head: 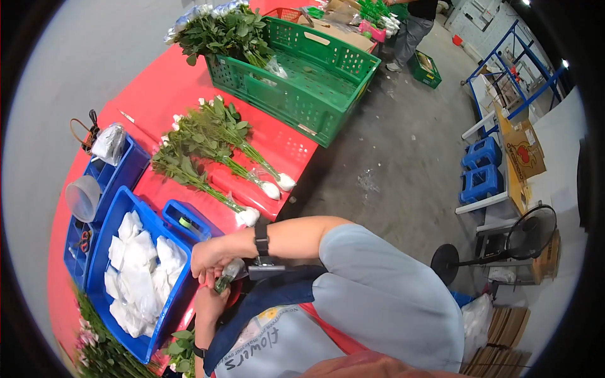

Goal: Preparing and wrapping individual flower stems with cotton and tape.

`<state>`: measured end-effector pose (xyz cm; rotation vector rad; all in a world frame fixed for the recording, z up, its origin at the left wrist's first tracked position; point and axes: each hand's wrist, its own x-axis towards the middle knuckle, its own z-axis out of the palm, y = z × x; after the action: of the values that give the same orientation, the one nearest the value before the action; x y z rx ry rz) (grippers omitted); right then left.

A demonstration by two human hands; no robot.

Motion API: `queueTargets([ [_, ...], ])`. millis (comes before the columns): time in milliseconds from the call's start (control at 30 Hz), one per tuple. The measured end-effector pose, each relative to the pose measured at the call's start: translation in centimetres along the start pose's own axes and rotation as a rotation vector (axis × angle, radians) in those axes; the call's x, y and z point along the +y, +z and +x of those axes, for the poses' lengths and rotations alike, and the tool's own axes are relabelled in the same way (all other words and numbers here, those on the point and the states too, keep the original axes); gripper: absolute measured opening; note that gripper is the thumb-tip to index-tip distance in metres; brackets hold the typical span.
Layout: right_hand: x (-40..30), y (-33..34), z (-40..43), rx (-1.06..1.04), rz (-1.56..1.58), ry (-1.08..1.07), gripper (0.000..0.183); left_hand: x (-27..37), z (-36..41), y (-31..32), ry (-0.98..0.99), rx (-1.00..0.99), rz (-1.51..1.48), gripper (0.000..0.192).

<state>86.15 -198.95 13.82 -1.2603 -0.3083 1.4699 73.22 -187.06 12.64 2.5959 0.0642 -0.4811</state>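
Note:
My right hand (210,259) and my left hand (210,300) meet at the table's near edge, closed around the wrapped end of a bundle of green stems (222,283). Clear plastic wrap (233,269) covers that end, with something white inside. Leaves (182,348) show below my left forearm; whether they belong to this bundle is hidden. Just beyond my hands stands a blue tub (124,201) of white pouches (137,274). Beside my right hand sits a blue plastic holder (177,211) with a light green roll. Several white rose bunches (208,153) with white wrapped ends lie on the red table (156,101).
A green perforated crate (293,99) holding pale blue roses (222,28) stands at the table's far part. Left of the tub are a blue divided organizer (125,158) with scissors (85,240) and pink flowers (87,338). Another person (413,28) stands farther back; a fan (529,234) is right.

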Motion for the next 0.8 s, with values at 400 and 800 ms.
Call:
queueTargets([
  [400,6.9,-4.9,1.3,-0.018,-0.607,-0.391,0.012,1.3,-2.3,-4.3,-0.225,-0.275,-0.532,0.020],
  [800,6.4,-0.1,-1.7,0.062,-0.299,-0.338,0.021,-1.1,-0.5,-3.3,-0.210,0.079,-0.211,0.030],
])
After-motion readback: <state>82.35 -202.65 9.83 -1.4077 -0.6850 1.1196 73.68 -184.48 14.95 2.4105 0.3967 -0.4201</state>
